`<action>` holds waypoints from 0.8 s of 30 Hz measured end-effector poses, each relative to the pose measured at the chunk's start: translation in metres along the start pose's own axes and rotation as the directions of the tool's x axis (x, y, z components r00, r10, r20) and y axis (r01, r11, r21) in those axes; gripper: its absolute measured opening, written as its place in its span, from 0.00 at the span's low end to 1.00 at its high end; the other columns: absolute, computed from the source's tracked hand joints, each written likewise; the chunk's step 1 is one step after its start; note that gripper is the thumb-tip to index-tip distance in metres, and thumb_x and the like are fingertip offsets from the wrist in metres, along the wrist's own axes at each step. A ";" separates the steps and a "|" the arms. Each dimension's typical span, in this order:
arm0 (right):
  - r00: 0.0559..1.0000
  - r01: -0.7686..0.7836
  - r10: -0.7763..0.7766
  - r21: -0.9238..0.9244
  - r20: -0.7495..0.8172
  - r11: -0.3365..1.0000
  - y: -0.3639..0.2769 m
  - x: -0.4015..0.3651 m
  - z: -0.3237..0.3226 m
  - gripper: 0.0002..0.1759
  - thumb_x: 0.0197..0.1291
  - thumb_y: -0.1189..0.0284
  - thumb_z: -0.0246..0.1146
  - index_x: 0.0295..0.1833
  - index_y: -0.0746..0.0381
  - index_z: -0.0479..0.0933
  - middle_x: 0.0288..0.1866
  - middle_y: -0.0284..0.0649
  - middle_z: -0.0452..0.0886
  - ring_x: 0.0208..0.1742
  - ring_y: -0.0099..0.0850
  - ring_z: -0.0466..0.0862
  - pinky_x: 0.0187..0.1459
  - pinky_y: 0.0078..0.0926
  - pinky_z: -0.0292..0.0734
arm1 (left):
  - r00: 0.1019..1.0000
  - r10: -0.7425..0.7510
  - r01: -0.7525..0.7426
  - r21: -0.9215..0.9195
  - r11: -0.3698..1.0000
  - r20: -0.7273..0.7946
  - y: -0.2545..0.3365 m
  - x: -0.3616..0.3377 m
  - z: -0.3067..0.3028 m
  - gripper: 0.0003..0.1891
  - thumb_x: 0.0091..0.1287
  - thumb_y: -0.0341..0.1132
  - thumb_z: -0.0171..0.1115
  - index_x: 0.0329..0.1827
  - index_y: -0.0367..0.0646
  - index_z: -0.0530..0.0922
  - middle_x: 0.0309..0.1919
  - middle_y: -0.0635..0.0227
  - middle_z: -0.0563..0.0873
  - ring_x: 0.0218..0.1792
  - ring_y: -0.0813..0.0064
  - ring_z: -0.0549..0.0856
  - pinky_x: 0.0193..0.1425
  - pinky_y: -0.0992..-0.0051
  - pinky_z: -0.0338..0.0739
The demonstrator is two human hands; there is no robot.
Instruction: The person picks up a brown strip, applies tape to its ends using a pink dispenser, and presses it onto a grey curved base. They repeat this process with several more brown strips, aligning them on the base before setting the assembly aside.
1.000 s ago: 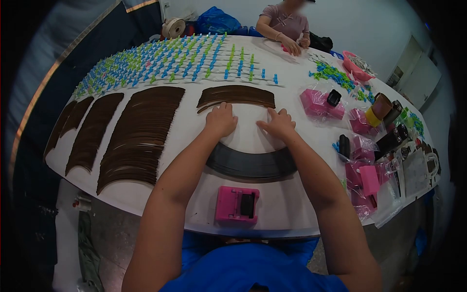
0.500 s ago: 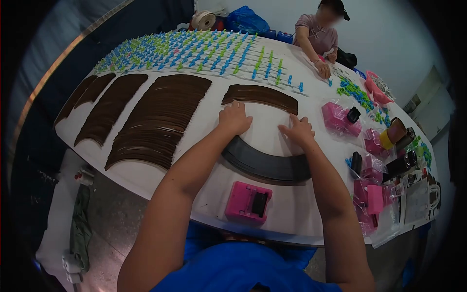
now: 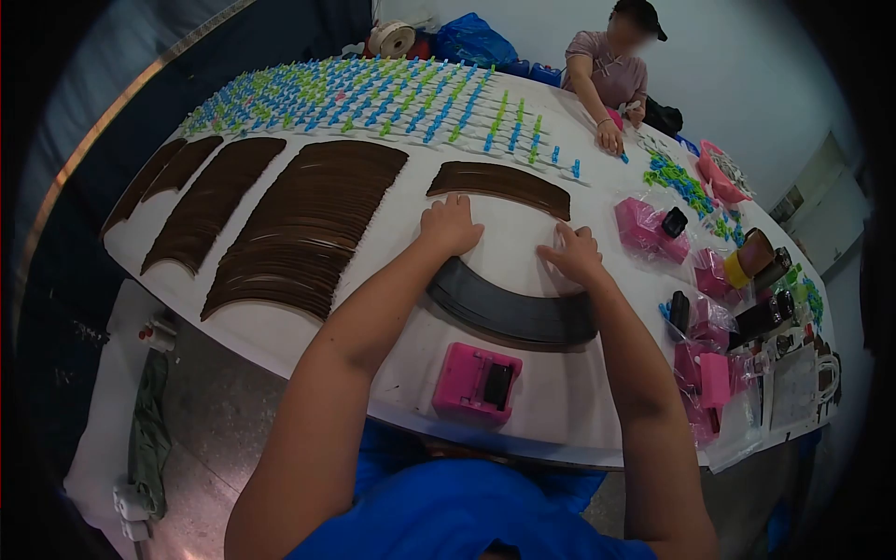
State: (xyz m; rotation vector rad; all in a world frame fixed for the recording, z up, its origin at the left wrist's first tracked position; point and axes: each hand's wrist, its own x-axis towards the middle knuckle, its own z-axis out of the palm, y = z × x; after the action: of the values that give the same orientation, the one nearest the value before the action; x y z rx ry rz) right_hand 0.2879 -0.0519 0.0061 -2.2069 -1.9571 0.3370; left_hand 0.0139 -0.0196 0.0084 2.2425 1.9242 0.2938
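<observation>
So my left grip (image 3: 451,227) and right grip (image 3: 574,254) lie flat, empty; stack of dark grey curved strips (image 3: 509,315) arcs crosswise just nearside, right's closer.

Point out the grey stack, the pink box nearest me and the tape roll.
grey stack (image 3: 509,311), head view, middle of the top curved strip.
pink box (image 3: 459,378), head view, pink top, left of its black window.
tape roll (image 3: 389,39), head view, its round side face.

Both hands rest on the table (image 3: 523,411) between the far curved stack (image 3: 499,185) and the near stack (image 3: 509,313).
</observation>
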 end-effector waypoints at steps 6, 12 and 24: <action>0.928 0.294 -0.350 0.334 0.124 0.896 0.025 -0.079 -0.034 0.53 0.56 0.38 0.76 0.82 0.53 0.70 0.77 0.48 0.74 0.81 0.49 0.70 0.76 0.57 0.65 | 0.976 0.218 -0.217 -0.054 0.975 0.000 -0.014 -0.052 -0.009 0.24 0.74 0.53 0.63 0.60 0.42 0.83 0.58 0.57 0.87 0.65 0.50 0.81 0.67 0.49 0.76; 0.784 0.605 -0.604 0.043 0.143 0.795 0.040 -0.139 -0.045 0.52 0.47 0.48 0.83 0.78 0.54 0.75 0.77 0.45 0.75 0.81 0.49 0.70 0.82 0.53 0.55 | 0.843 0.482 -0.528 -0.196 0.826 -0.237 -0.037 -0.097 0.009 0.18 0.76 0.47 0.64 0.53 0.41 0.85 0.52 0.58 0.88 0.60 0.52 0.81 0.67 0.56 0.75; 0.843 0.517 -0.520 0.061 0.137 0.854 0.053 -0.186 -0.049 0.46 0.49 0.53 0.81 0.75 0.54 0.76 0.72 0.43 0.79 0.79 0.46 0.73 0.82 0.51 0.55 | 0.854 0.374 -0.487 -0.306 0.818 -0.362 -0.012 -0.144 0.019 0.14 0.74 0.42 0.66 0.48 0.39 0.87 0.50 0.56 0.88 0.60 0.52 0.82 0.68 0.58 0.77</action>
State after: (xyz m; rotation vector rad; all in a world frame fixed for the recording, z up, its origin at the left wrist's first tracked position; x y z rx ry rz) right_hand 0.3313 -0.2422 0.0481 -1.5740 -2.5104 0.4433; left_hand -0.0136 -0.1597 -0.0179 2.4205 1.2599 1.0213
